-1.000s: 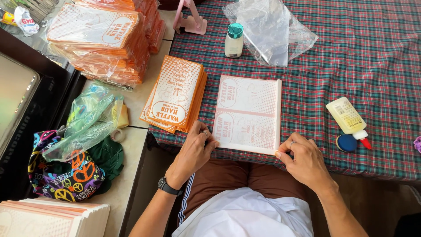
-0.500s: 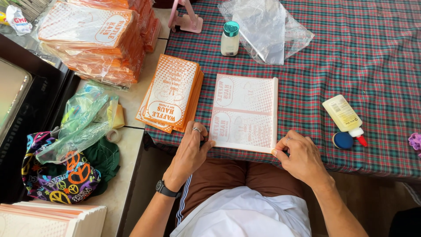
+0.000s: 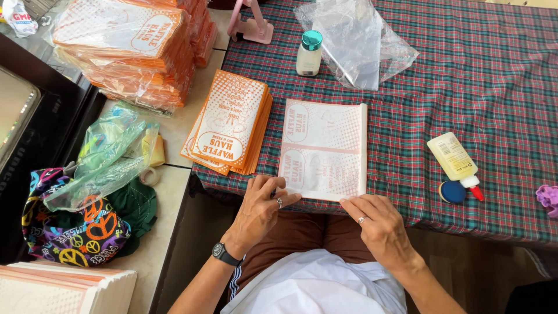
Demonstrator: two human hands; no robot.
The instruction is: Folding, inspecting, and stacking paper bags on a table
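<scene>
A flat white paper sheet [image 3: 325, 148] with faint orange print lies on the plaid tablecloth [image 3: 476, 87] at the table's near edge. My left hand [image 3: 260, 209], with a ring and a black wristwatch, pinches the sheet's near left corner. My right hand [image 3: 378, 224], also ringed, presses its fingertips on the sheet's near right corner. Just left of the sheet sits a fanned stack of orange-and-white paper bags [image 3: 229, 125].
A glue bottle [image 3: 453, 160] with a red tip and a blue cap [image 3: 452, 191] lie to the right. Behind are a small teal-capped bottle [image 3: 308, 53], a crumpled clear plastic bag [image 3: 354, 43] and wrapped bundles of orange bags [image 3: 125, 49]. Colourful cloth [image 3: 81, 229] lies left.
Both hands have shifted slightly along the sheet's near edge, the left fingers closing on its corner. The sheet has stayed in place.
</scene>
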